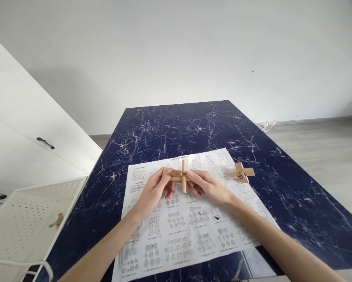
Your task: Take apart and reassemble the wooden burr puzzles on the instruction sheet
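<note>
A wooden cross-shaped burr puzzle (pixel 182 177) is held between both hands just above a printed instruction sheet (pixel 187 223). My left hand (pixel 156 190) pinches its left arm with the fingers closed. My right hand (pixel 207 185) grips the right arm, fingers closed too. One stick of the puzzle points up and down between the hands. A second, smaller wooden puzzle (pixel 242 173) lies on the sheet's right edge, a little beyond my right hand.
The sheet lies on a dark blue marbled table (pixel 193 125). At the left stands a white perforated tray (pixel 26 219) with a small wooden piece (pixel 56 221) in it, and behind it a white cabinet (pixel 23 117). A white cable (pixel 23 264) runs at the bottom left.
</note>
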Demonstrator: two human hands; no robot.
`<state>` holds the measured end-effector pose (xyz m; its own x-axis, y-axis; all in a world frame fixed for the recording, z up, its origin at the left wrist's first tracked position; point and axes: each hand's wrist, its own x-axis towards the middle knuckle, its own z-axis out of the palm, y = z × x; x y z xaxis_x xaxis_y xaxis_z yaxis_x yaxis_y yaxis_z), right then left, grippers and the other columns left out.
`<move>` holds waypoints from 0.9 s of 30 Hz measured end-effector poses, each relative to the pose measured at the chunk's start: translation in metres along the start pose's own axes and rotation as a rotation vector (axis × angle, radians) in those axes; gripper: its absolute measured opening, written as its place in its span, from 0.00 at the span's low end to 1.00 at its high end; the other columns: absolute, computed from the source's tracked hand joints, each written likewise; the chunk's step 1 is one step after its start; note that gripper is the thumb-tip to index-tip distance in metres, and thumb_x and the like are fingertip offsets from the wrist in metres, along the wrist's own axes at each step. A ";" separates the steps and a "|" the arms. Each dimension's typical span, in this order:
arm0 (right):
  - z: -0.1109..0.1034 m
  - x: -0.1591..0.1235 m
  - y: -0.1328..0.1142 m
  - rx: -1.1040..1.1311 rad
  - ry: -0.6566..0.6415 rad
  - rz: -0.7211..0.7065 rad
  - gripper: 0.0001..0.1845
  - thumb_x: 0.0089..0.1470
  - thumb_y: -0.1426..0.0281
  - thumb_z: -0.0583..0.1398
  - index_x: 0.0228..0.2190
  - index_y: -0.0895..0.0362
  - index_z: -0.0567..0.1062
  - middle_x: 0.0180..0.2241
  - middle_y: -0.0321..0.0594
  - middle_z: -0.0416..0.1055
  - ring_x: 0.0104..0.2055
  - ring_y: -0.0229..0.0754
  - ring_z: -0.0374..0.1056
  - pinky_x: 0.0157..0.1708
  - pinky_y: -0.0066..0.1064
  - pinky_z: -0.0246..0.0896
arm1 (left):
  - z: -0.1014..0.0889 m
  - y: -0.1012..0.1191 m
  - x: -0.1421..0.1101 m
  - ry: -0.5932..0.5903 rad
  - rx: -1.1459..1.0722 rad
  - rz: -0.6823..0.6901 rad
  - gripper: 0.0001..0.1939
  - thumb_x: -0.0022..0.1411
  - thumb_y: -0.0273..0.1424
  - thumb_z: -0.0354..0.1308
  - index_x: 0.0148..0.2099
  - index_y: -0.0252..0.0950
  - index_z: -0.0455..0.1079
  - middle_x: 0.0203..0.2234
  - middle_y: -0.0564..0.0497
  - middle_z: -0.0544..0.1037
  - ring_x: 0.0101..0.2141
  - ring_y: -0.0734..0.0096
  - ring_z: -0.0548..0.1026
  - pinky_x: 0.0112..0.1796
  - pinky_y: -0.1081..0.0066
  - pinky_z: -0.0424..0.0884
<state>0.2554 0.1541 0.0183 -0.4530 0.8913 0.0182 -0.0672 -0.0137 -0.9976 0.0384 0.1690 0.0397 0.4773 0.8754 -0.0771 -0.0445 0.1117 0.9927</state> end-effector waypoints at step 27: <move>0.005 0.007 0.001 0.180 0.137 0.028 0.30 0.61 0.47 0.68 0.39 0.48 0.55 0.28 0.32 0.80 0.20 0.39 0.74 0.19 0.29 0.63 | 0.004 -0.003 0.001 0.184 0.100 0.080 0.18 0.76 0.48 0.57 0.48 0.36 0.72 0.28 0.53 0.76 0.22 0.73 0.72 0.24 0.71 0.65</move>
<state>0.2479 0.1584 0.0178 -0.3325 0.9426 -0.0311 -0.2192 -0.1093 -0.9695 0.0424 0.1679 0.0370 0.3071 0.9517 -0.0042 0.0162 -0.0008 0.9999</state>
